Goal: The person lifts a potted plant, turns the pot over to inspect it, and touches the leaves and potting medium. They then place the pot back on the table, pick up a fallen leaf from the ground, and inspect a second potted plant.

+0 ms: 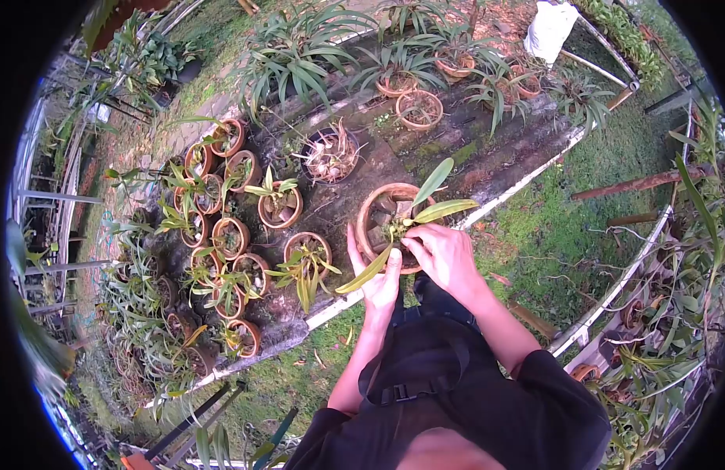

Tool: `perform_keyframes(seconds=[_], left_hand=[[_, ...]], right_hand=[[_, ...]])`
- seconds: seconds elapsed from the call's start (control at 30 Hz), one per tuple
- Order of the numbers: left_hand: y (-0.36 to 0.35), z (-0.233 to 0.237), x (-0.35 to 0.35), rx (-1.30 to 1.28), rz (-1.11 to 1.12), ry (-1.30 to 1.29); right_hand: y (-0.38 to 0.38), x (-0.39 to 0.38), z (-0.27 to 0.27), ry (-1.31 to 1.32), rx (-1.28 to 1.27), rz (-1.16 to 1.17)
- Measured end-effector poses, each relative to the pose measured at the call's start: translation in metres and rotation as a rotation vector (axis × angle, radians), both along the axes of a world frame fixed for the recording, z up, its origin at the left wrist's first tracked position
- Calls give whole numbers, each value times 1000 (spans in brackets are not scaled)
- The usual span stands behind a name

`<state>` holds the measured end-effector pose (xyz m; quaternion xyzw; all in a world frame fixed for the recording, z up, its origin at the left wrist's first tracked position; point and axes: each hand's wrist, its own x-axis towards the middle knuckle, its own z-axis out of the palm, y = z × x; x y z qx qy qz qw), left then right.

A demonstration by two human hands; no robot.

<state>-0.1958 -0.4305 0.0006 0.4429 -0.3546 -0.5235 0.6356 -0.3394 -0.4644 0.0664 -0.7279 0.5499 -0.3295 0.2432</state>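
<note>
A round clay pot (368,215) stands in front of me at the near edge of the bench. In it grows a plant with a few long leaves (444,210), one of them yellowish-green and hanging over the near rim. My left hand (378,282) grips the pot's near left side, fingers along the outer wall and thumb up by the drooping leaf. My right hand (447,254) reaches over the near right rim, its fingertips pinched together at the plant's base. The exact part between those fingertips is partly hidden. Chunky pieces lie inside the pot.
Several small potted plants (280,205) cluster on the left of the dark, mossy bench (456,160). A dark pot of pale bulbs (331,157) sits beyond my pot. Long-leaved plants (300,59) line the far side, near a white bag (550,31). A white rail (527,188) edges the bench.
</note>
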Motion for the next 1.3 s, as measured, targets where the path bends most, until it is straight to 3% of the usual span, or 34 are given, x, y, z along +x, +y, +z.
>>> perform_keyframes(seconds=[0.23, 0.37, 0.63, 0.87, 0.97, 1.1, 1.2, 1.3], left_hand=[[3, -3, -2, -43, 44, -71], [3, -8, -1, -88, 92, -263], [4, -10, 0, -47, 90, -249], [5, -3, -3, 20, 101, -39], [5, 1, 2, 39, 99, -104], [4, 0, 8, 122, 125, -6], [5, -5, 13, 75, 127, 88], [11, -13, 17, 108, 103, 81]], right_hand=[[1, 12, 0, 41, 99, -99], [3, 19, 2, 64, 52, -127], [6, 23, -18, 107, -105, -71], [5, 20, -21, -127, 87, -26], [7, 12, -18, -301, 155, 45], [6, -11, 7, -335, 76, 130], [7, -46, 22, -300, 387, 31], [15, -83, 33, 471, 315, -124]])
